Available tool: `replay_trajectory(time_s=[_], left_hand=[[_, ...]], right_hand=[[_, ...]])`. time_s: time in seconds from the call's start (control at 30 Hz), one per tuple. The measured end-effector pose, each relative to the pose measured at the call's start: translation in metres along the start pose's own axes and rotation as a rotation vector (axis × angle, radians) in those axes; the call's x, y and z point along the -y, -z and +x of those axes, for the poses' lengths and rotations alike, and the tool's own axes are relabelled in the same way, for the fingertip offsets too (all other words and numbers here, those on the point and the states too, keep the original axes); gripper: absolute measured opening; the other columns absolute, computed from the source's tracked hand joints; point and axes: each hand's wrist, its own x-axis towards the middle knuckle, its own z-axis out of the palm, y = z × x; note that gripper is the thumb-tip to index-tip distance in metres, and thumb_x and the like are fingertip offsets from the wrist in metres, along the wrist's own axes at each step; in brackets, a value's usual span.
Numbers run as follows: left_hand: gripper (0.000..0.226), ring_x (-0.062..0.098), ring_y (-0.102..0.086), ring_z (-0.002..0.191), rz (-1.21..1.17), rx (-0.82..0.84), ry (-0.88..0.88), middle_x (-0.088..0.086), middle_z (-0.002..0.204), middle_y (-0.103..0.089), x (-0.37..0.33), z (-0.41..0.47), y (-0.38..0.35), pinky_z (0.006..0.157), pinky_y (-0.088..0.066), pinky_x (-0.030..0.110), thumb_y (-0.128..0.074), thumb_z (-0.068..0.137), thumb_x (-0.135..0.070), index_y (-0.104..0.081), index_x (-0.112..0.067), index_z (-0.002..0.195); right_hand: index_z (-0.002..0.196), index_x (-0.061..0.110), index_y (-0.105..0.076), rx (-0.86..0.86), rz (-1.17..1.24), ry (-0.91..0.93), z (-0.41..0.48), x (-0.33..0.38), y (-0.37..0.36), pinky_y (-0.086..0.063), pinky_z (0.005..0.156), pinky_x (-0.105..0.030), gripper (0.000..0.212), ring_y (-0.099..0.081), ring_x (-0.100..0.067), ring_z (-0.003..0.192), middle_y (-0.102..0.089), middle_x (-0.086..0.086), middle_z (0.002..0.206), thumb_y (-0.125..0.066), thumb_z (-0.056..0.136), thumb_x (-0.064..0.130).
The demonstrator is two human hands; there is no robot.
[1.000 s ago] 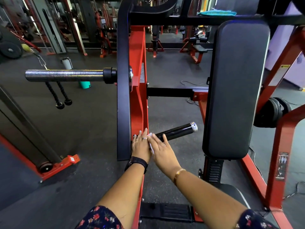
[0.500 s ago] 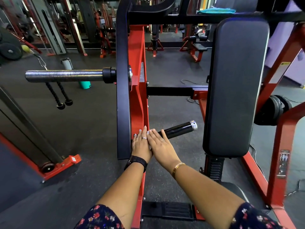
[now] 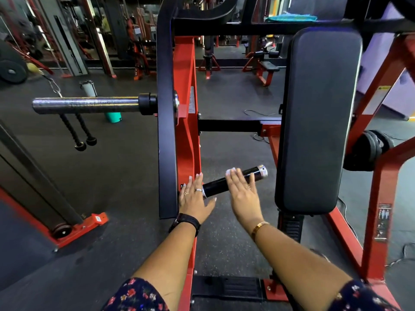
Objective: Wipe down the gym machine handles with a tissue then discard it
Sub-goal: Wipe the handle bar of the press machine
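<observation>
The black machine handle sticks out to the right from the red upright and ends in a chrome cap. My right hand lies over the handle's middle with straight fingers. A small white edge of tissue shows under its fingertips, pressed against the handle. My left hand rests flat with straight fingers at the handle's base, against the red upright and the black bar beside it. Most of the tissue is hidden under my right hand.
A tall black back pad stands close on the right of the handle. A steel plate-loading bar juts out left at chest height. The red frame legs and a black footplate sit below. Rope handles hang at left.
My right hand has slid right along the handle, away from my left hand and toward the chrome cap. My left hand has stayed at the handle's base.
</observation>
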Motion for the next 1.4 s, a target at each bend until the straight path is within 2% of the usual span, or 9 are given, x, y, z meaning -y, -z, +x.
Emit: replay_trajectory(time_s=[0.1, 0.23, 0.4, 0.57, 0.73, 1.0, 1.13, 1.3, 1.4], left_hand=[[0.081, 0.012, 0.006, 0.149, 0.018, 0.015, -0.006, -0.005, 0.163, -0.003, 0.0, 0.0, 0.001, 0.116, 0.01, 0.027, -0.051, 0.095, -0.039, 0.001, -0.021, 0.155], [0.081, 0.012, 0.008, 0.149, 0.039, 0.011, -0.018, -0.007, 0.163, -0.001, 0.001, -0.003, 0.001, 0.117, 0.01, 0.028, -0.051, 0.094, -0.035, 0.001, -0.022, 0.155], [0.086, 0.014, 0.007, 0.149, 0.068, 0.006, -0.031, -0.004, 0.163, -0.001, 0.001, -0.002, -0.002, 0.114, 0.015, 0.027, -0.053, 0.092, -0.037, 0.004, -0.022, 0.155], [0.083, 0.014, 0.007, 0.149, 0.069, -0.001, -0.031, -0.004, 0.163, -0.002, 0.0, -0.002, -0.001, 0.114, 0.014, 0.027, -0.052, 0.094, -0.039, 0.002, -0.022, 0.155], [0.078, 0.013, 0.007, 0.149, 0.076, -0.023, -0.03, -0.005, 0.163, -0.002, 0.0, -0.003, -0.003, 0.116, 0.011, 0.028, -0.049, 0.096, -0.04, -0.001, -0.021, 0.155], [0.082, 0.015, 0.005, 0.15, 0.042, -0.002, -0.03, -0.003, 0.163, -0.005, 0.0, -0.002, -0.002, 0.117, 0.009, 0.03, -0.053, 0.093, -0.04, -0.002, -0.021, 0.155], [0.084, 0.015, 0.005, 0.15, 0.04, -0.007, -0.025, -0.002, 0.163, -0.005, -0.001, -0.003, -0.001, 0.117, 0.009, 0.03, -0.055, 0.092, -0.038, -0.002, -0.021, 0.155], [0.078, 0.014, 0.005, 0.149, 0.07, -0.032, -0.022, -0.003, 0.163, -0.003, -0.001, -0.003, -0.002, 0.116, 0.011, 0.028, -0.05, 0.096, -0.031, 0.0, -0.022, 0.155], [0.065, 0.012, 0.006, 0.149, 0.032, -0.043, 0.0, -0.003, 0.163, -0.004, -0.001, -0.002, -0.004, 0.117, 0.01, 0.028, -0.039, 0.102, -0.023, -0.003, -0.022, 0.155]], right_hand=[[0.132, 0.003, -0.055, 0.046, 0.012, 0.18, -0.003, 0.034, -0.009, -0.005, 0.114, -0.045, 0.07, -0.047, -0.027, 0.13, -0.054, -0.012, 0.137, -0.074, 0.065, -0.003], [0.14, 0.008, -0.046, 0.086, -0.088, 0.335, -0.015, 0.021, -0.011, -0.008, 0.116, -0.044, 0.058, -0.037, -0.022, 0.138, -0.043, -0.009, 0.147, -0.036, 0.083, 0.006], [0.145, 0.008, -0.038, 0.034, -0.155, 0.034, -0.017, -0.04, 0.007, -0.006, 0.115, -0.05, 0.072, -0.03, -0.024, 0.14, -0.037, -0.01, 0.15, -0.021, 0.076, -0.005], [0.142, 0.002, -0.041, 0.008, -0.117, -0.169, -0.001, -0.023, 0.004, 0.008, 0.117, -0.048, 0.067, -0.036, -0.028, 0.138, -0.043, -0.014, 0.146, -0.036, 0.076, -0.008], [0.133, 0.006, -0.054, 0.033, -0.048, 0.112, 0.004, 0.036, -0.003, -0.009, 0.113, -0.05, 0.071, -0.047, -0.024, 0.131, -0.055, -0.01, 0.137, -0.074, 0.065, 0.003], [0.141, 0.002, -0.044, 0.061, -0.234, 0.149, 0.001, -0.025, 0.012, -0.009, 0.116, -0.048, 0.063, -0.038, -0.027, 0.137, -0.048, -0.013, 0.143, -0.023, 0.082, 0.001], [0.143, 0.002, -0.04, 0.005, -0.192, -0.027, 0.001, -0.032, 0.013, 0.003, 0.118, -0.045, 0.067, -0.029, -0.025, 0.139, -0.043, -0.014, 0.147, -0.02, 0.079, -0.004], [0.139, 0.005, -0.046, 0.053, -0.022, 0.108, -0.014, 0.023, -0.003, -0.012, 0.117, -0.052, 0.073, -0.034, -0.025, 0.138, -0.042, -0.012, 0.147, -0.044, 0.068, -0.007], [0.135, 0.006, -0.052, 0.104, 0.104, 0.148, -0.025, 0.053, -0.011, -0.02, 0.117, -0.046, 0.057, -0.044, -0.023, 0.133, -0.048, -0.01, 0.143, -0.033, 0.081, 0.006]])
